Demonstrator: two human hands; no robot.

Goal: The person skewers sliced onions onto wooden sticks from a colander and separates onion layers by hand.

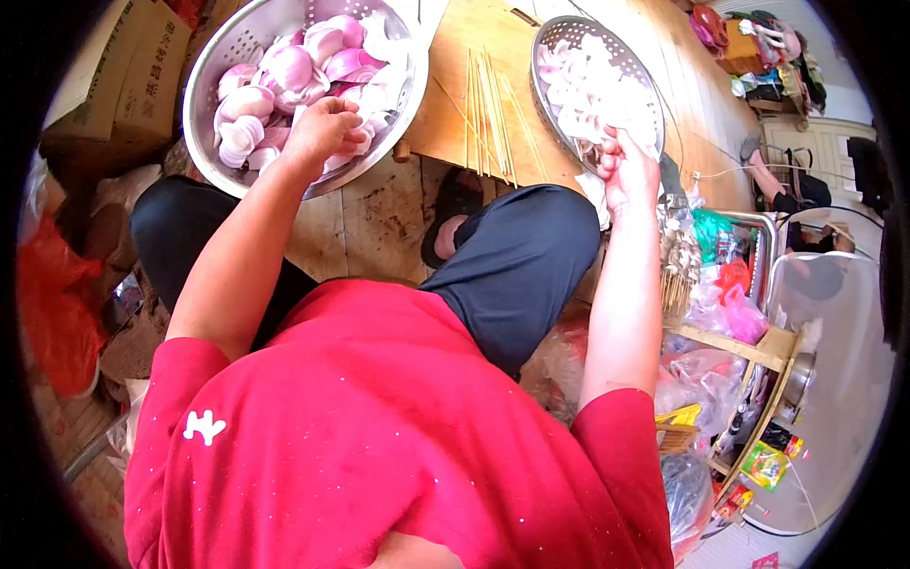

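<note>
Peeled and cut purple onions (289, 71) fill a large metal colander (201, 114) at the upper left. My left hand (327, 133) reaches over its near side, fingers curled around an onion piece at the edge of the pile. On the right, a smaller perforated metal basket (650, 85) holds pale onion slices (588, 90), washed out by bright light. My right hand (627, 171) is at that basket's near rim with its fingers bent together; what they grip is hard to make out. Between the two containers, several thin bamboo skewers (488, 119) lie on a wooden board.
The wooden board (445, 123) is in front of my knees. Cardboard boxes (123, 81) and a red bag (62, 303) are on the left. To the right are a bundle of loaded skewers (677, 251), plastic bags (706, 379) and a wooden rack (758, 351). Another person's leg (768, 175) shows farther back.
</note>
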